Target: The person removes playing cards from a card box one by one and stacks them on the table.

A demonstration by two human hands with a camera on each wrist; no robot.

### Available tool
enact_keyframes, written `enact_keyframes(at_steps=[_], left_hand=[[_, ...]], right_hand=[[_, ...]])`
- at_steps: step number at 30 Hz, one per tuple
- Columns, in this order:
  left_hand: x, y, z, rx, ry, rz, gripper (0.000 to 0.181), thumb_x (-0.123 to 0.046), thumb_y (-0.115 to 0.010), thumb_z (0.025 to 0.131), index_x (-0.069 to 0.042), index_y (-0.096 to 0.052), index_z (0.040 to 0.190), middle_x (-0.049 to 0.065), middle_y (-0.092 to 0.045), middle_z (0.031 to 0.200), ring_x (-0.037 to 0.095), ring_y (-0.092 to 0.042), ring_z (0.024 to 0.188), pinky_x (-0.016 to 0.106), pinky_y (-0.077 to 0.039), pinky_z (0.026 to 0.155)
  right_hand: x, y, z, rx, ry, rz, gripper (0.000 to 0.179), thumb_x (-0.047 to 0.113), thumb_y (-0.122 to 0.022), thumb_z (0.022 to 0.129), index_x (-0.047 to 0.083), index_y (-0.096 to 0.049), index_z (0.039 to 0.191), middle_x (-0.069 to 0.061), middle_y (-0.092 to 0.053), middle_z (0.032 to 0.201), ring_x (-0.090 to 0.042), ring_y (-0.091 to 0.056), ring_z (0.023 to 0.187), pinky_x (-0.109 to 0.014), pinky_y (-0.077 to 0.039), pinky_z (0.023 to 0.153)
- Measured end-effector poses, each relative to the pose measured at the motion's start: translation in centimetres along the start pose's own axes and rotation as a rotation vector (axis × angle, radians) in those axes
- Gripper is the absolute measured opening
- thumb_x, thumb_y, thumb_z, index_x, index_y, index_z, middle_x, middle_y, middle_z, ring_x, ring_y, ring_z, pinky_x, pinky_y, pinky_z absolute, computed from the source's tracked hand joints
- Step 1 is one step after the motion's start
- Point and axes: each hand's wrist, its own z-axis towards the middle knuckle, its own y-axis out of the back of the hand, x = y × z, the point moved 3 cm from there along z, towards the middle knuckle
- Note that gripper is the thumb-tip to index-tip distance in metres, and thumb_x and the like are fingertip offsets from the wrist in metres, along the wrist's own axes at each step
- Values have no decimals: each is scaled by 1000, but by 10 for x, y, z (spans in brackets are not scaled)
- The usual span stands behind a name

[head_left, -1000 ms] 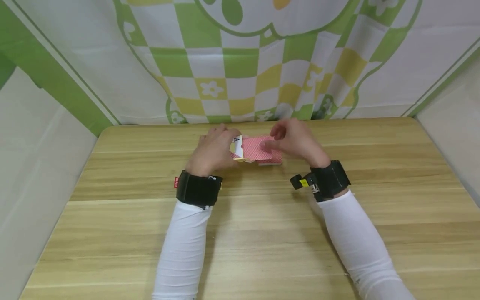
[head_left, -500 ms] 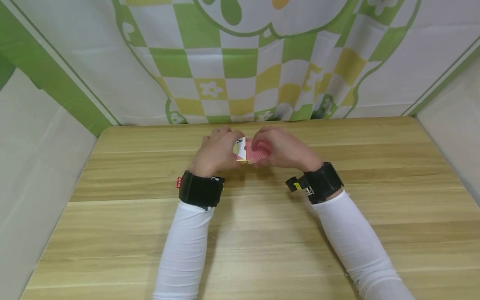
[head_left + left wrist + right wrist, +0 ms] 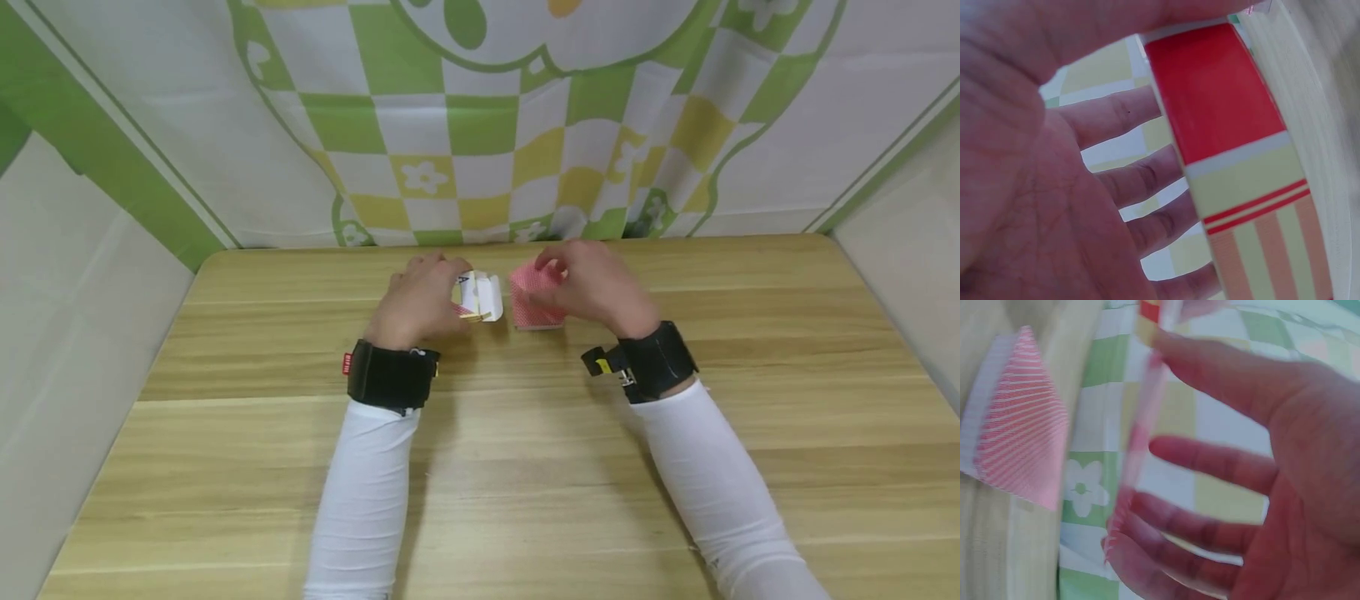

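My left hand (image 3: 420, 304) grips a playing card box (image 3: 489, 297) near the far edge of the table. The box's white end flap stands open toward the right, and an "A" shows on its face. In the left wrist view a red and striped side of the box (image 3: 1216, 94) lies across the fingers. To the right, my right hand (image 3: 600, 287) pinches a thin red-backed playing card (image 3: 1141, 425) between thumb and fingers, blurred; how many cards it holds I cannot tell. Below it a stack of red-backed cards (image 3: 1022, 425) lies on the table.
The light wood table (image 3: 510, 492) reaches back to a green, white and yellow checked curtain (image 3: 480, 125). Pale side walls (image 3: 67, 333) stand at left and right. Both wrists wear black straps (image 3: 393, 377) over white sleeves.
My right hand moved left to the box mouth, then back right, and red cards now stand apart from the box. The left hand keeps the box, shifted slightly left; its open flap now shows.
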Motion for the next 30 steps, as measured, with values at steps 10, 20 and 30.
enact_keyframes(at_steps=[10, 20, 30], left_hand=[[2, -1, 0, 12, 19, 1, 66, -24, -75, 59, -15, -55, 122, 5, -48, 108, 26, -42, 98, 48, -33, 82], [2, 0, 1, 20, 21, 8, 68, -24, -76, 59, -15, -54, 123, 5, -49, 111, 26, -42, 98, 48, -33, 84], [0, -1, 1, 26, 15, 19, 69, -27, -76, 59, -14, -54, 123, 6, -49, 110, 26, -43, 99, 48, -33, 83]], right_hand=[[3, -28, 4, -244, -207, -134, 51, 62, -62, 70, 14, -63, 85, 0, -56, 72, -21, -53, 68, -36, -38, 54], [3, -41, 6, -224, -265, -213, 54, 66, -58, 72, 12, -54, 76, -8, -47, 73, -26, -47, 65, -39, -36, 52], [2, -48, 8, -213, -301, -235, 55, 65, -59, 72, 12, -48, 62, -9, -45, 69, -25, -46, 59, -37, -35, 46]])
